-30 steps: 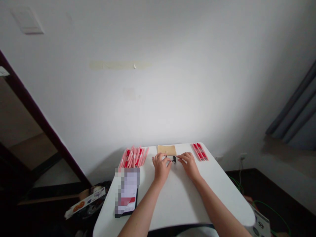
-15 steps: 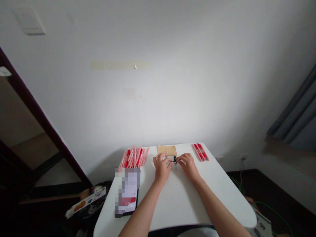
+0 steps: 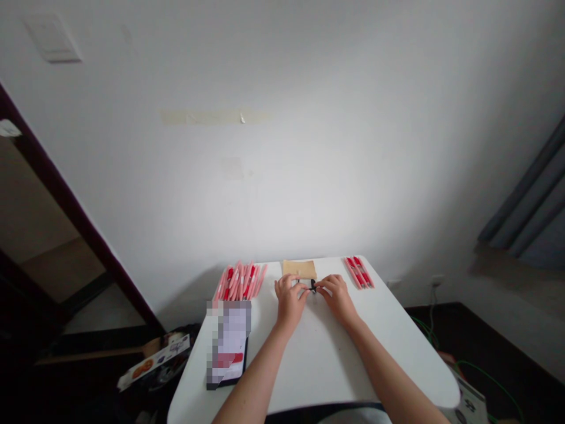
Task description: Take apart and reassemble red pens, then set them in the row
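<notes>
Over the far half of the white table (image 3: 324,359), my left hand (image 3: 290,301) and my right hand (image 3: 339,297) face each other. Both pinch a small thin black piece (image 3: 313,287) between their fingertips, one hand at either end. Its exact kind is too small to make out. Just beyond the fingers lies a tan sheet, like card or paper (image 3: 299,269). Fingers cover part of the black piece and of what lies under the left hand.
Several pink and red pen-like sticks (image 3: 241,281) are heaped at the far left. A few similar sticks (image 3: 359,272) lie side by side at the far right. A tablet-like device (image 3: 238,380), partly blurred out, rests at the left. The wall (image 3: 309,176) stands behind the table.
Almost nothing differs. Both hands keep their pinch on the black piece, which looks very slightly turned.
</notes>
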Demonstrator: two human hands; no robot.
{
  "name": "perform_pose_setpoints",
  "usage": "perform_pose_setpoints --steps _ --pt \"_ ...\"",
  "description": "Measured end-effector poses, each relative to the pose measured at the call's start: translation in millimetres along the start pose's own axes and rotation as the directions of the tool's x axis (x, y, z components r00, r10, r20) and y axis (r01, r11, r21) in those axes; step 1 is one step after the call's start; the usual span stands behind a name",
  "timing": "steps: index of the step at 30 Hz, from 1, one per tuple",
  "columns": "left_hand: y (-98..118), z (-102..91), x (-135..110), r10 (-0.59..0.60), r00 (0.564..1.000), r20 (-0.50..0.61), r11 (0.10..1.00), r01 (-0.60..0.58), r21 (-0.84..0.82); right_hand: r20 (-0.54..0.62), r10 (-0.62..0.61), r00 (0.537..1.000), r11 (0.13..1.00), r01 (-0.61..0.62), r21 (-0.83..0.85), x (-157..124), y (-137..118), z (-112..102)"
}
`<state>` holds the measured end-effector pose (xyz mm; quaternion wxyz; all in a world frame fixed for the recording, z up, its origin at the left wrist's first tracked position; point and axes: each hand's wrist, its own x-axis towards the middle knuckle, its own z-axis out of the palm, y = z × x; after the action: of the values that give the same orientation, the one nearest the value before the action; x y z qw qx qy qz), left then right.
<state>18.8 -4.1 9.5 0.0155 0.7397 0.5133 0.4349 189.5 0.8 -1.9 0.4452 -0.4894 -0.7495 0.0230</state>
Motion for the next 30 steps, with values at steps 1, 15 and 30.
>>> perform_pose_setpoints --steps 1,15,30 --pt "-0.2 0.1 0.1 0.001 1.0 0.004 1.0 -0.001 0.0 0.006 -0.004 1.0 1.0 0.004 -0.003 0.0 0.3 0.2" --pt "-1.0 4.2 1.2 -0.008 0.999 0.038 0.997 0.011 -0.074 0.052 0.019 0.998 0.997 -0.023 0.068 0.3 2.2 1.4" --pt "-2.6 3.6 0.8 -0.061 0.998 0.021 0.998 0.061 -0.031 0.068 0.025 0.997 0.992 -0.033 0.12 0.4 2.3 2.1"
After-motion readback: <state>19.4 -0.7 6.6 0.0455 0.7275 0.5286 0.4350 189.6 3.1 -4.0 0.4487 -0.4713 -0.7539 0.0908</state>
